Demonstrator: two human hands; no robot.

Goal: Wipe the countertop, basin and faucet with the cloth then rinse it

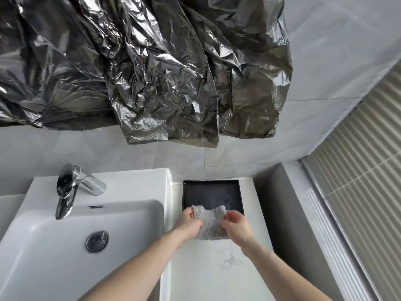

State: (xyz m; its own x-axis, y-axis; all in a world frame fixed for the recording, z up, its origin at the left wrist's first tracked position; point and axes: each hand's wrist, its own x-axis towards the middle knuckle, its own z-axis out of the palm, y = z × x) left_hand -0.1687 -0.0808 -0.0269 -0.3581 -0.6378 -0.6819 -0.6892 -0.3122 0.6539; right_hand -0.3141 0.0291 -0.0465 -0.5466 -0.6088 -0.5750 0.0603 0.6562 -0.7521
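A grey dotted cloth [210,222] hangs between both my hands above the white countertop [212,268], right of the basin. My left hand [188,224] grips its left top corner and my right hand [236,225] pinches its right edge. The white basin [54,246] lies to the left, with a round metal drain [96,238]. A chrome faucet [71,187] stands at the basin's back rim, its spout pointing down at the bowl.
A black square tray [211,195] sits on the countertop just behind the cloth, against the tiled wall. Crumpled dark plastic sheeting [141,68] hangs over the wall above. A grey ledge [280,213] and a ribbed glass panel [358,170] border the right side.
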